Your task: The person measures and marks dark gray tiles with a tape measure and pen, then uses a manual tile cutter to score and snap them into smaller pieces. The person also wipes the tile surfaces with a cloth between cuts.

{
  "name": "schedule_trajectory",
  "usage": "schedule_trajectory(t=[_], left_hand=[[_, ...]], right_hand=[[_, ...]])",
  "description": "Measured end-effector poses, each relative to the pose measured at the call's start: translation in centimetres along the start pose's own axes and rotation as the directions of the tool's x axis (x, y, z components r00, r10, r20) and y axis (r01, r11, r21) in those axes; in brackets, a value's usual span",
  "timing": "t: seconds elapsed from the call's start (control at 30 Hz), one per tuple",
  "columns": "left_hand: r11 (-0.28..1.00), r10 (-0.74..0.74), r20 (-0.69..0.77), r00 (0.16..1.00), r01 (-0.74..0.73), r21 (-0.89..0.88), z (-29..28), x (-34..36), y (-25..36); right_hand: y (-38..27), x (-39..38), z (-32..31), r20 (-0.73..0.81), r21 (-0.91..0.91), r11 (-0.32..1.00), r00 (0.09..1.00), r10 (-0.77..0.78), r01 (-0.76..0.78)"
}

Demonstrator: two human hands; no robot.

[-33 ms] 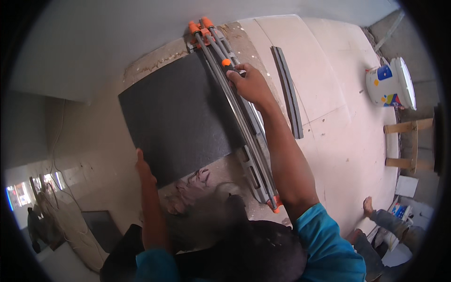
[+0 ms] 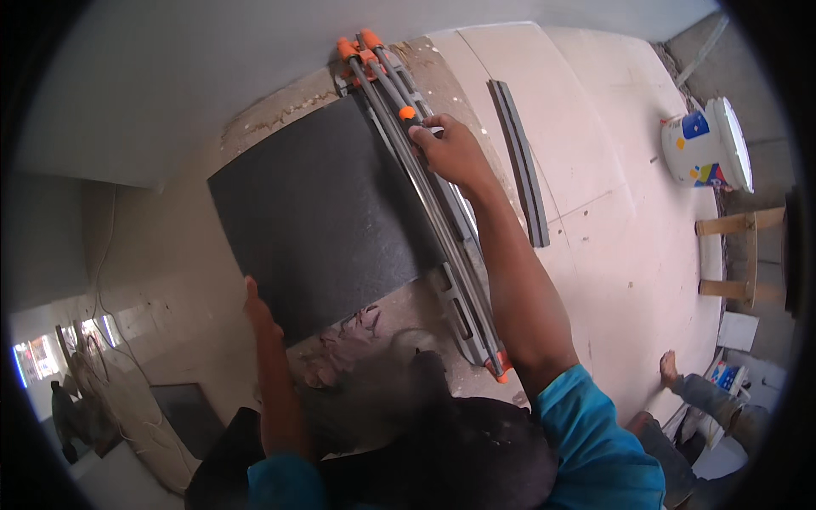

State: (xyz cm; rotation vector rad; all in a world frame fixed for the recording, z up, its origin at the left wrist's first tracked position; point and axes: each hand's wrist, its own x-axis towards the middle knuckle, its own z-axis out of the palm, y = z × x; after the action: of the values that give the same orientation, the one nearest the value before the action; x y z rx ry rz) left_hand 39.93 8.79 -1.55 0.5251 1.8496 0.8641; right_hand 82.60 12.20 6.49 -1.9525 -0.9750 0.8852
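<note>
A large dark grey tile lies flat, its right side under the rails of a manual tile cutter. The cutter runs diagonally and has orange end fittings. My right hand is closed round the black, orange-tipped handle in the upper part of the rails. At the tile's near left corner my left hand holds its edge, with one finger stretched along the side; the other fingers are partly hidden.
A narrow dark strip lies right of the cutter. Farther right are a white bucket and a wooden stool. Another person's foot shows at lower right. A dark tile and a cable lie at left, and a wall stands beyond.
</note>
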Motion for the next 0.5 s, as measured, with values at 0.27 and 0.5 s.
schedule_trajectory(t=[0.27, 0.5], left_hand=[[0.983, -0.064, 0.066, 0.996, 0.075, -0.168, -5.1, -1.5, -3.9], [0.967, 0.025, 0.137, 0.990, 0.011, -0.254, -7.7, -1.2, -5.8]], right_hand=[[4.0, -0.4, -1.7, -0.024, -0.183, 0.964, 0.979, -0.200, 0.193], [13.6, -6.1, -6.4, 0.148, -0.535, 0.736, 0.904, -0.402, 0.415]])
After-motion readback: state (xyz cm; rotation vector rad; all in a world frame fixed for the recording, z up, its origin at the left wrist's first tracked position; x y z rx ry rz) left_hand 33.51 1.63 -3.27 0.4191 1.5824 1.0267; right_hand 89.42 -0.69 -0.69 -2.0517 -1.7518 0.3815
